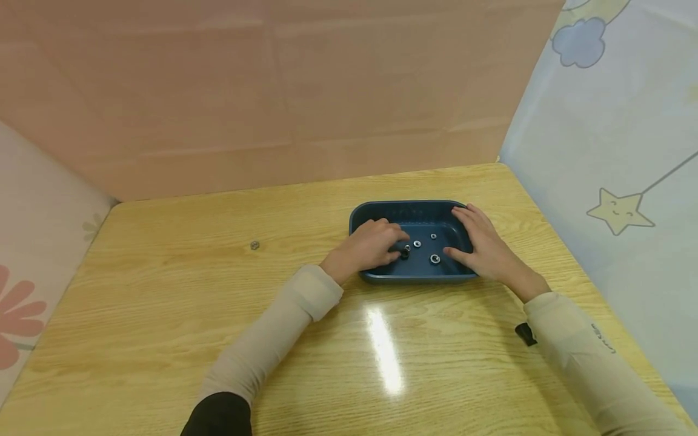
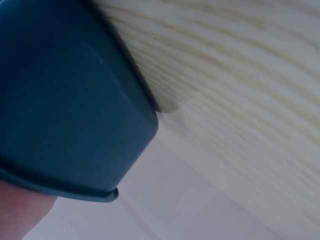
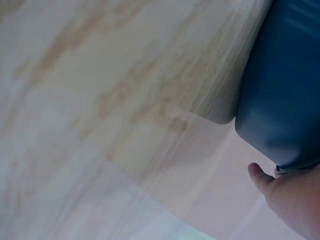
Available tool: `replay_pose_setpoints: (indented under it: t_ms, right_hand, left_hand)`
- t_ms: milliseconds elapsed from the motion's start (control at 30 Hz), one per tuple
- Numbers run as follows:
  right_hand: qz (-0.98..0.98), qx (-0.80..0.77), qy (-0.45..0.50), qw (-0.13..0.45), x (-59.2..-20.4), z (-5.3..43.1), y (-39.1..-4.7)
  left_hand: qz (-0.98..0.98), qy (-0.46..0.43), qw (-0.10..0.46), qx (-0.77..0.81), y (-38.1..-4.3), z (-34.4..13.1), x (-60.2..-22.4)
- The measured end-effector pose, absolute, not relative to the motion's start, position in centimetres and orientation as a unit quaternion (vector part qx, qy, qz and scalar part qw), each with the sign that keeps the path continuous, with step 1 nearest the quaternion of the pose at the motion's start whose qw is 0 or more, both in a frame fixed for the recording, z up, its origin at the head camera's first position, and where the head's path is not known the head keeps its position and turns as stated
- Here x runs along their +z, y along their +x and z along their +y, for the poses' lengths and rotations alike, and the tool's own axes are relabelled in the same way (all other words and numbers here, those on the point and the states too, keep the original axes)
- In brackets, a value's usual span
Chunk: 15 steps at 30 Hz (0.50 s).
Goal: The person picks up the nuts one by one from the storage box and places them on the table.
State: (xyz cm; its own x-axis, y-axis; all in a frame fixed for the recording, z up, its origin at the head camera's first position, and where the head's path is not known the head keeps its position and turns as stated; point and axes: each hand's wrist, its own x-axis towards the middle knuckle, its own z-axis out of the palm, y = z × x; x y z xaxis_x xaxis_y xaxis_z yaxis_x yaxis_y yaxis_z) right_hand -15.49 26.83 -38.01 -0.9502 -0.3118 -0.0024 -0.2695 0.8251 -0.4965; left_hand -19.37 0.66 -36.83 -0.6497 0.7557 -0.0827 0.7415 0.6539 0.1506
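Observation:
A dark blue rectangular tray point(image 1: 417, 279) stands on the table with several small metal nuts inside, among them a larger ring-shaped one point(image 1: 434, 259). My left hand point(image 1: 366, 247) reaches over the tray's left end, thumb and forefinger apart beside a small silver nut point(image 1: 407, 247) and a dark piece point(image 1: 405, 255). Across the right end lies my right hand point(image 1: 484, 245), fingers spread over the rim and thumb reaching inside. Both wrist views show the tray's outer wall point(image 2: 85, 115) and only part of each hand; the fingertips inside stay hidden there.
One metal nut point(image 1: 254, 245) lies alone on the wood-grain table point(image 1: 163, 290), left of the tray. A small black object point(image 1: 526, 333) shows beside the right sleeve. A tan backdrop point(image 1: 283, 97) rises behind the table, and patterned sheets point(image 1: 627, 151) flank it.

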Motion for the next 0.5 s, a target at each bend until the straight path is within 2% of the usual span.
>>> replay_pose_setpoints:
  t_ms: [500]
  right_hand:
    - [0.954, -0.254, -0.154, 0.035, -38.2, 26.9, -15.6]
  left_hand:
    - [0.898, 0.428, 0.082, 0.053, -19.7, 1.8, -37.6]
